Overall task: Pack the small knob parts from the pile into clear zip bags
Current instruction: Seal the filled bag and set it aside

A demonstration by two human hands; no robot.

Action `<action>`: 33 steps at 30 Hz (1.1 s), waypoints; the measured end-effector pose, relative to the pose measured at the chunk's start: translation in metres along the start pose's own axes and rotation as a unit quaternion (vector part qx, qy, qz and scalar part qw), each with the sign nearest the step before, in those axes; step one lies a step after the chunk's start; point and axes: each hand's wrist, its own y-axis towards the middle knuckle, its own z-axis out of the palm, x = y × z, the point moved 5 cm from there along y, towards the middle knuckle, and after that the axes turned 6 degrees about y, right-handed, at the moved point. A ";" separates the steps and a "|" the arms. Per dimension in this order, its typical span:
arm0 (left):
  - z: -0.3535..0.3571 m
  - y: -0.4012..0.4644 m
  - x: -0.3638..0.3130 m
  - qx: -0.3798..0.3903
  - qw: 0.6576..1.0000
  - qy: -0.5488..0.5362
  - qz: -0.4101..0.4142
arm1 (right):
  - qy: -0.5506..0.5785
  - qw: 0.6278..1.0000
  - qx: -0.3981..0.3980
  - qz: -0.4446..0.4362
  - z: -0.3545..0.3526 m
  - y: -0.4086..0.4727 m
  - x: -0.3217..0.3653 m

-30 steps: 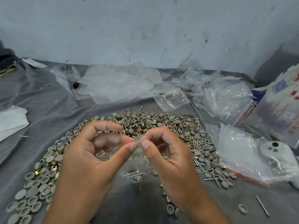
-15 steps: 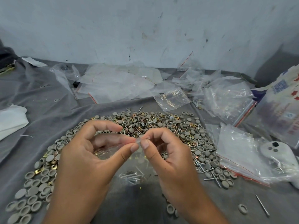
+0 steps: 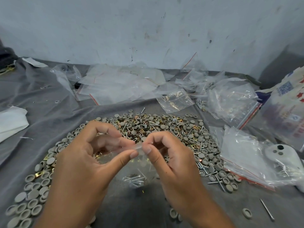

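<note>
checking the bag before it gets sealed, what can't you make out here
- Head view: whether the bag mouth is sealed; both thumbs cover the strip.
- How many screws it holds: too small, film glares.
- Pile under left hand and right hand: hidden.
- White device: behind plastic, cut by right edge.

Scuffed white wall (image 3: 148, 30) behind, wrinkled grey cloth (image 3: 41, 99) under everything, some white paper (image 3: 11, 122) off left, printed sack (image 3: 286, 102) far right.
</note>
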 end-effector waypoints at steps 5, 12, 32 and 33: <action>-0.009 0.002 0.009 -0.024 0.999 -0.030 -0.012 | 0.069 0.997 -0.016 0.034 -0.010 0.002 -0.004; -0.004 0.002 0.011 -0.005 1.000 -0.013 0.010 | 0.079 0.996 0.021 0.038 -0.009 0.003 -0.005; 0.006 -0.001 -0.009 -0.011 0.994 -0.092 0.051 | 0.093 0.995 0.026 0.014 -0.010 0.004 0.000; 0.006 -0.001 -0.010 -0.008 0.995 -0.089 0.054 | 0.087 0.996 0.026 0.012 -0.010 0.004 0.000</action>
